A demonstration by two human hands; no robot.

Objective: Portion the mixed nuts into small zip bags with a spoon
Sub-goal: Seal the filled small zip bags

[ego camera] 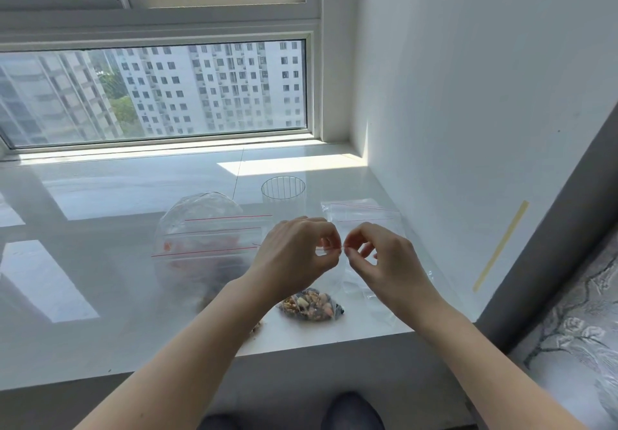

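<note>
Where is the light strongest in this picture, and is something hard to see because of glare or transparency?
Head view: sunlight makes a bright patch on the sill behind the ribbed glass; the clear bag pinched by the left hand and right hand almost vanishes.

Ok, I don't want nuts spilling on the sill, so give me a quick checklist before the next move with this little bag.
1. Both hands on the bag's top edge: ok, left hand and right hand pinch it at the red zip line.
2. Nuts settled at the bottom of the small zip bag: ok.
3. Zip sealed across its whole width: cannot tell.
4. Spare empty zip bags within reach: ok, lying behind the right hand.
5. Sill free of stray nuts: not ok, crumbs lie by the left forearm.
6. Spoon at hand: cannot tell, none visible.
</note>
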